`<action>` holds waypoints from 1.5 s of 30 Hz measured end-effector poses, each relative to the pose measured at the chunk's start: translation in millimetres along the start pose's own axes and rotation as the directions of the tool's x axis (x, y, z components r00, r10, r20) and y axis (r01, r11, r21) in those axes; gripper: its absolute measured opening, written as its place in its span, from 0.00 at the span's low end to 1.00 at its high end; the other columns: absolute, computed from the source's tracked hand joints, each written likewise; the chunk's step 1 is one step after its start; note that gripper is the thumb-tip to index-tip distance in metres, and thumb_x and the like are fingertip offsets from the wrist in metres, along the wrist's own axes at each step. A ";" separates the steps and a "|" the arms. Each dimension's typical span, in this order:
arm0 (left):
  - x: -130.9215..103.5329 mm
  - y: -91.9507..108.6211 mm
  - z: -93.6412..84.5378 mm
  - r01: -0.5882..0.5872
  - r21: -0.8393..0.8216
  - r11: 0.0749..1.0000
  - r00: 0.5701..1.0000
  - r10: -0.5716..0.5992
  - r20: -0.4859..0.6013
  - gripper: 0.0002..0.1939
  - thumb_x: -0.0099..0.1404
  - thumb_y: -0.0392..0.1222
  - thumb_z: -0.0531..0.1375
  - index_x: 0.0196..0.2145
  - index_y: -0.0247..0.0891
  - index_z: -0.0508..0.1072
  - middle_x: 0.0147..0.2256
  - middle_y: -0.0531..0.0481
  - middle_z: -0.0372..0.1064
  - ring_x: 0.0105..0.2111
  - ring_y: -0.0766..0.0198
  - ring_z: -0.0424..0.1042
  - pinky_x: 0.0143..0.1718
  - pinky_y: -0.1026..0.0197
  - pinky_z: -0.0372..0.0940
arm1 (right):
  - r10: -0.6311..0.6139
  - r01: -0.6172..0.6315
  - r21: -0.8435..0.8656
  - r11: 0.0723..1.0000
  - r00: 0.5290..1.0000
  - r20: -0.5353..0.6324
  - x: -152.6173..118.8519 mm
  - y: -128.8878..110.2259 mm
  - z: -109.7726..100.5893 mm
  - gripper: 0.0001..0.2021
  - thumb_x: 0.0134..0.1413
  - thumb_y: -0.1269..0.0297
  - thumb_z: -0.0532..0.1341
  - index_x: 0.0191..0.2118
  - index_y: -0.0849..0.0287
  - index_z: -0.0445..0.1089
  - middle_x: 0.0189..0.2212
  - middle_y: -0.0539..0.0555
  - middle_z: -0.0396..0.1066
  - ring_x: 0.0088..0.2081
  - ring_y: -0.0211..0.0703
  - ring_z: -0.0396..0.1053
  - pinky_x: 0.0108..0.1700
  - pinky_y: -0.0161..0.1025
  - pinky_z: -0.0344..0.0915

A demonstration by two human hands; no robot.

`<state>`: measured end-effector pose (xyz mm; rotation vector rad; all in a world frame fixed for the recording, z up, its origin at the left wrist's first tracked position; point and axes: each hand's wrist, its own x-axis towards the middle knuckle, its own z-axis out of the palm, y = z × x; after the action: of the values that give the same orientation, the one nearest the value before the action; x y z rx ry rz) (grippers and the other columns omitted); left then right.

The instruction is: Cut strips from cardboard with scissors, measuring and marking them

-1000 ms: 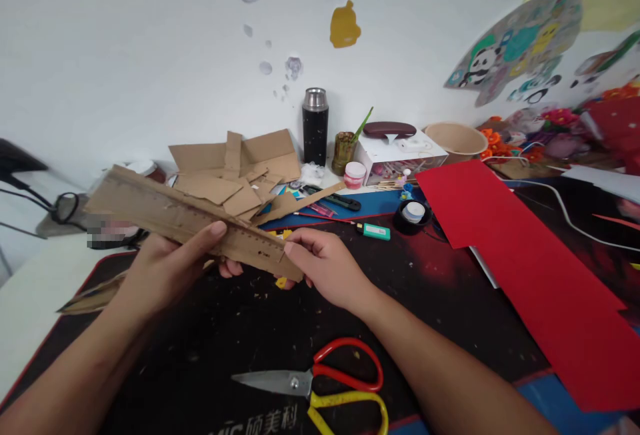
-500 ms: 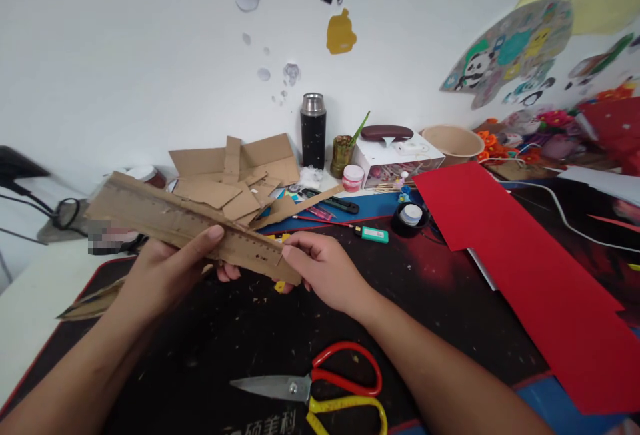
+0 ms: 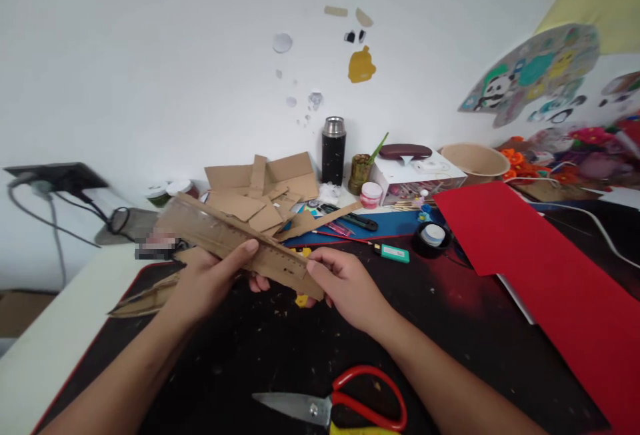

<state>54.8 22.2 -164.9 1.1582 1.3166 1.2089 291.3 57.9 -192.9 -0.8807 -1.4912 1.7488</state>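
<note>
The scissors (image 3: 313, 408) lie on the mat (image 3: 240, 361) in front, the paper (image 3: 540, 288) lies on the right, and behind, near the wall (image 3: 175, 55), the bottle (image 3: 333, 155) stands between the cardboard pile (image 3: 245, 207) and the cup (image 3: 358, 178), with the box (image 3: 405, 178) right of the cup.

A pale, plain wall (image 3: 175, 55) is rising behind the desk (image 3: 65, 328), carrying small paper cutouts and an orange-yellow shape (image 3: 361, 65). To the right, a grey panel (image 3: 530, 75) with a panda and other colourful figures is hanging beneath a yellow sheet (image 3: 600, 8). Soft, even light is falling across the wall, and a dark mat (image 3: 225, 368) is covering much of the pale desktop.
</note>
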 end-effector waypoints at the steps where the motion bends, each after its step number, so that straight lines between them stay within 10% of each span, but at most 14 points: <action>1: 0.4 -0.9 0.1 -0.010 -0.003 1.000 1.000 0.010 0.010 0.23 0.66 0.60 0.72 0.30 0.34 0.84 0.22 0.44 0.80 0.21 0.56 0.78 0.23 0.60 0.74 | 0.000 0.000 -0.006 1.000 1.000 -0.001 -0.2 0.0 -0.2 0.13 0.67 0.53 0.64 0.39 0.58 0.74 0.29 0.49 0.74 0.25 0.38 0.75 0.24 0.30 0.65; 45: 1.4 4.8 6.9 -0.056 0.007 0.998 0.994 0.056 0.092 0.29 0.66 0.66 0.69 0.27 0.35 0.81 0.22 0.42 0.80 0.20 0.56 0.78 0.25 0.57 0.75 | 0.003 -0.006 -0.112 0.994 1.000 -0.029 -0.8 -0.7 0.1 0.18 0.66 0.45 0.63 0.36 0.56 0.73 0.27 0.51 0.74 0.26 0.44 0.75 0.22 0.34 0.59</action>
<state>61.7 24.4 -160.4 1.2501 1.2294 1.1767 291.8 57.2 -192.1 -0.9633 -1.5821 1.6616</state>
